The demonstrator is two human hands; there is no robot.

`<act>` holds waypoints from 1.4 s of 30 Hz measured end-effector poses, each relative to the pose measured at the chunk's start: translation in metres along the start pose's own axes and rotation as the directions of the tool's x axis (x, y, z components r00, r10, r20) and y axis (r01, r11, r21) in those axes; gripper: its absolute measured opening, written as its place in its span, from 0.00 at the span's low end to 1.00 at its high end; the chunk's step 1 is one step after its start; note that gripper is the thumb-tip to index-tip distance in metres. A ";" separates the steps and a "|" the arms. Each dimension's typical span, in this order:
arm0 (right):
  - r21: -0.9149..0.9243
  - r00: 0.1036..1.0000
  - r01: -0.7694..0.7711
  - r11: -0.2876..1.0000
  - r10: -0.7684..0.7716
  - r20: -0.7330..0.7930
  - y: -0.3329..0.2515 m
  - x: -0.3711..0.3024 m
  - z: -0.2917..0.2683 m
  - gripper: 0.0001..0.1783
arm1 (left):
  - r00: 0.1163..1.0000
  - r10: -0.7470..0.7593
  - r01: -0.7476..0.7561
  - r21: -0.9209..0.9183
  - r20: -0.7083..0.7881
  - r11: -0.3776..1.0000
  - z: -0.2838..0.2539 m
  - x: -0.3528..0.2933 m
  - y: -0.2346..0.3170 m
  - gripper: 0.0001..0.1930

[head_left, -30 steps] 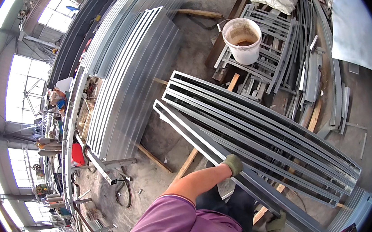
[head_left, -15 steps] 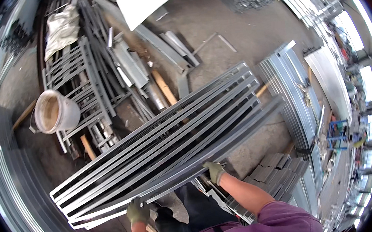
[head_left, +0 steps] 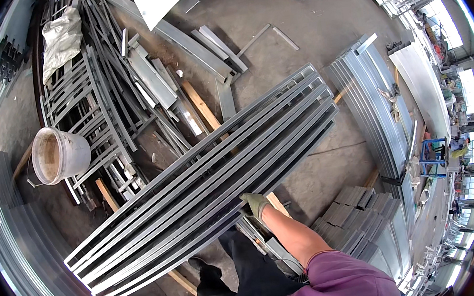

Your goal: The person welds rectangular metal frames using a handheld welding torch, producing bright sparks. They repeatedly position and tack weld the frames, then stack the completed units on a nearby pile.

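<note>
A stack of long grey metal channels (head_left: pixel 206 180) lies slantwise across the floor, from lower left to upper right. My right hand (head_left: pixel 254 203), in a green-grey glove, is closed on the near edge of the closest channel, about halfway along it. The bare forearm and purple sleeve come in from the lower right. My left hand is out of view. My dark trousers and a shoe (head_left: pixel 203 265) show just below the stack.
A white bucket (head_left: pixel 58 155) stands left of the stack beside a pile of metal frames (head_left: pixel 94 105) and a white sack (head_left: pixel 64 39). Wooden planks (head_left: pixel 204 108) lie under the channels. More channel stacks (head_left: pixel 371 105) and short cut pieces (head_left: pixel 360 216) lie to the right.
My left hand, which held the stack's lower left end half a second ago, has gone out of view. My right hand stays on the near channel's edge.
</note>
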State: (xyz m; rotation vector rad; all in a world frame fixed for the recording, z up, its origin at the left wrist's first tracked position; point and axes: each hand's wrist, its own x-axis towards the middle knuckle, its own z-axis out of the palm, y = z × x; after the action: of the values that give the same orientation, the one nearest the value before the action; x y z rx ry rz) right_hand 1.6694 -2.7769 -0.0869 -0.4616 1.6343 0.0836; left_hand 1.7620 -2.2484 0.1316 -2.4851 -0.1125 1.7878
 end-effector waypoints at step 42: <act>-0.253 0.956 -0.217 0.943 0.257 0.141 0.167 -0.004 0.198 0.29 | 0.711 -0.579 0.539 -0.838 0.399 0.085 0.487 -0.229 -0.050 0.27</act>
State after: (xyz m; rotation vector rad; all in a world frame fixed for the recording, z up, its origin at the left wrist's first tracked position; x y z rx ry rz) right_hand 1.7980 -2.5589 -0.1443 -0.4213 1.5086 0.4909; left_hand 1.2267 -2.2123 0.1980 -2.2307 -2.3954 1.3759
